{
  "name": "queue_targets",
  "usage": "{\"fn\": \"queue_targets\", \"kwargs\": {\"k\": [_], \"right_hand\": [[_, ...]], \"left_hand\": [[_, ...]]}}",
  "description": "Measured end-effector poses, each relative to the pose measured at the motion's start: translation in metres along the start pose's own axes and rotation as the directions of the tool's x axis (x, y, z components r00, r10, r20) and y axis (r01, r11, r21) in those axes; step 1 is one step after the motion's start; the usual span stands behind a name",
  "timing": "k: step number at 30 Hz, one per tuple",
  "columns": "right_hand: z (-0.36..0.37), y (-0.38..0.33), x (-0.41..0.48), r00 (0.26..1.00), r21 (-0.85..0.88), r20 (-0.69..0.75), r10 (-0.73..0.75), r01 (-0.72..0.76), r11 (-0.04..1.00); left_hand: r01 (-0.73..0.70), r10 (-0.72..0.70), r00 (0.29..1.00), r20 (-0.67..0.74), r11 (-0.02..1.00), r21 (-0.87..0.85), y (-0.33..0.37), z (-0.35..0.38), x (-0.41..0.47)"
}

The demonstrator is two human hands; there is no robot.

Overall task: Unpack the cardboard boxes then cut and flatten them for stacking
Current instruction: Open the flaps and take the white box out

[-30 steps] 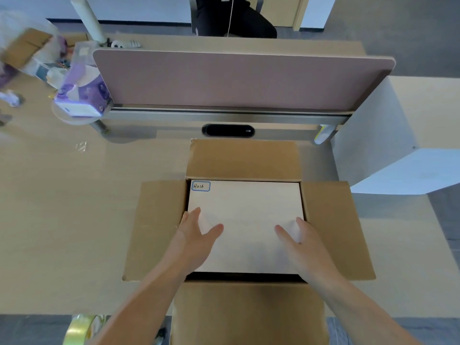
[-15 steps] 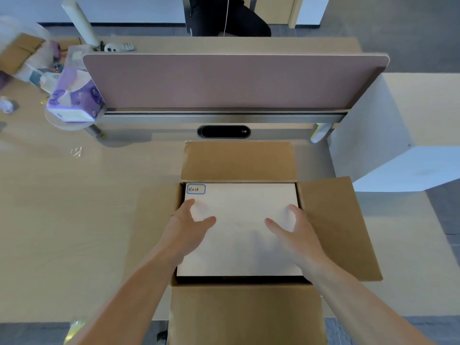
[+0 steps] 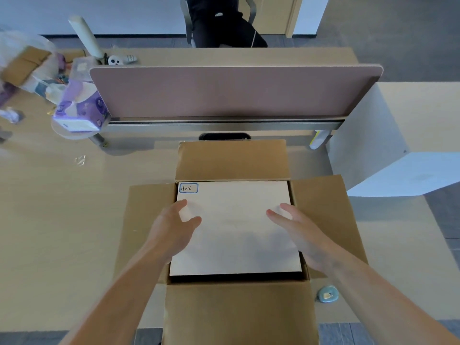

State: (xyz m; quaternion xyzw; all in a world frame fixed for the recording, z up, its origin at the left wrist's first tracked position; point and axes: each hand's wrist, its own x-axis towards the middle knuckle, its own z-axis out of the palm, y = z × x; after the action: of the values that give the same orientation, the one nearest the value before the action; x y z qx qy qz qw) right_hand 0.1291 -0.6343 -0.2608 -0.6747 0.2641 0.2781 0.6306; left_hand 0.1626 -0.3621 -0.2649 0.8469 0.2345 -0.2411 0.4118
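The cardboard box (image 3: pixel 234 160) sits in the middle of the pale wooden surface (image 3: pixel 62 220), and all four of its flaps are folded out: one away from the person, one toward them, one to each side. Filling the opening of the box is a flat, cream-coloured panel (image 3: pixel 236 235) that lies level just under the rim, with a dark gap showing along its near edge. A small blue-bordered label (image 3: pixel 188 188) reading "H016" is stuck in the panel's far-left corner.

Both hands are spread over the panel inside the box. The left hand (image 3: pixel 171 230) is at the panel's left edge, fingers loose and thumb splayed inward, gripping nothing. The right hand (image 3: pixel 301 235) mirrors it at the right edge, fingers straight and apart, holding nothing either. Whether the palms press the panel or hang just above it, I cannot tell.

Just beyond the box's far flap stands a dusty-pink divider screen (image 3: pixel 224 93) on a metal rail. Beyond the box and to its left, at the end of that rail, is a purple tissue pack (image 3: pixel 79 108), with a scrap of clear plastic (image 3: pixel 80 160) nearer the box on the same side. To the right of the box rises a white cabinet (image 3: pixel 373 150), and a small blue-green object (image 3: pixel 328 293) lies just beside the box's near-right corner. Well beyond the box, past the screen, a person in dark clothes (image 3: pixel 219 21) sits in a chair.
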Motion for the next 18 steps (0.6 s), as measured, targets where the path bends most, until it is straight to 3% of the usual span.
{"fn": "queue_targets", "kwargs": {"k": [5,9,15,18], "right_hand": [[0.003,0.0,-0.001,0.999,-0.029,-0.041,0.002,-0.003,1.0],[0.0,-0.004,-0.007,0.988,-0.158,-0.136,-0.073,0.051,0.986],[0.002,-0.019,-0.027,0.911,-0.363,-0.284,-0.298,0.186,0.913],[-0.007,-0.035,-0.051,0.831,-0.406,-0.318,-0.457,0.316,0.857]], "left_hand": [[-0.027,0.027,1.0,-0.01,0.999,0.036,-0.005,0.0,0.0],[-0.084,0.089,0.992,-0.094,0.995,0.054,-0.004,-0.008,-0.004],[-0.158,0.156,0.97,-0.184,0.987,0.007,0.013,-0.028,-0.027],[-0.299,0.26,0.931,-0.257,0.946,-0.128,0.021,-0.057,-0.046]]}}
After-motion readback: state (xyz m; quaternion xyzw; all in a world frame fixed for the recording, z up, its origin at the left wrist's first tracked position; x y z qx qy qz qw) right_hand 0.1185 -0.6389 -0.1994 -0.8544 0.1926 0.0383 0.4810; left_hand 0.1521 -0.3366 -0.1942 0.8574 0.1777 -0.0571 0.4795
